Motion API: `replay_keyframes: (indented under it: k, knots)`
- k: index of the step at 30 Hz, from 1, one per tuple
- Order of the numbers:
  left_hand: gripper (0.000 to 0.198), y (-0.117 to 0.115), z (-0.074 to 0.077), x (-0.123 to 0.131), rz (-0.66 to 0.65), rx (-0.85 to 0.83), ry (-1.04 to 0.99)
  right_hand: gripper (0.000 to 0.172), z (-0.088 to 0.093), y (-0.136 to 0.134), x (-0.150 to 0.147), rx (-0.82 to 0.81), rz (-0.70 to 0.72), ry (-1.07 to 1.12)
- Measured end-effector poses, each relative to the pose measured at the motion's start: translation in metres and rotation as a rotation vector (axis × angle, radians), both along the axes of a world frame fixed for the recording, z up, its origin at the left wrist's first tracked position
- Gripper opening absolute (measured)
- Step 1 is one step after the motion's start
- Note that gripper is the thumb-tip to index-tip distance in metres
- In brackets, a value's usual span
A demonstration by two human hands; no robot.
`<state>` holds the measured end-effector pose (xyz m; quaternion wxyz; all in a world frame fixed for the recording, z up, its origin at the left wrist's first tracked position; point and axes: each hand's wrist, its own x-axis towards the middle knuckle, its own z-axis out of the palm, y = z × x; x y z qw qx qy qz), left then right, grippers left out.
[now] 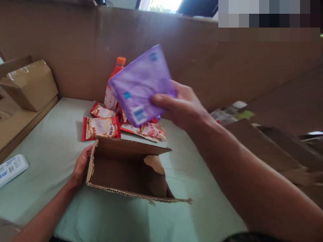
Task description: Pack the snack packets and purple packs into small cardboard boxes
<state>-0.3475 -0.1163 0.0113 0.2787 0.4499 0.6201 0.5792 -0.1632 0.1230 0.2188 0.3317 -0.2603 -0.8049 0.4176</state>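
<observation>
Right hand (185, 106) grasps purple pack (143, 85) — fingers and thumb pinching its lower right side, pack raised higher than open box (126, 145). Left hand (81, 166) touches box's left wall; fingers mostly hidden, cannot tell if clenched. Beyond box — red snack packs (101, 128), orange-capped bottle (110, 97).

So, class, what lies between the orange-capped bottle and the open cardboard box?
Red-edged snack packets lie between the bottle and the box, as the head view shows.

Glare from top window (165, 5), purple packet (145, 85) blurred, right side dim
</observation>
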Motion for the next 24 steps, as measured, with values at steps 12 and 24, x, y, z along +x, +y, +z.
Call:
replay_keyframes:
  k: [12, 24]
  knots:
    - [0.079, -0.024, 0.059, 0.026, -0.070, 0.287, -0.110, 0.051, -0.025, -0.102, 0.075, 0.418, 0.171, -0.627]
    - [0.071, -0.026, 0.056, 0.038, -0.001, 0.325, -0.081, 0.046, -0.043, -0.102, 0.027, 0.458, 0.514, -1.093]
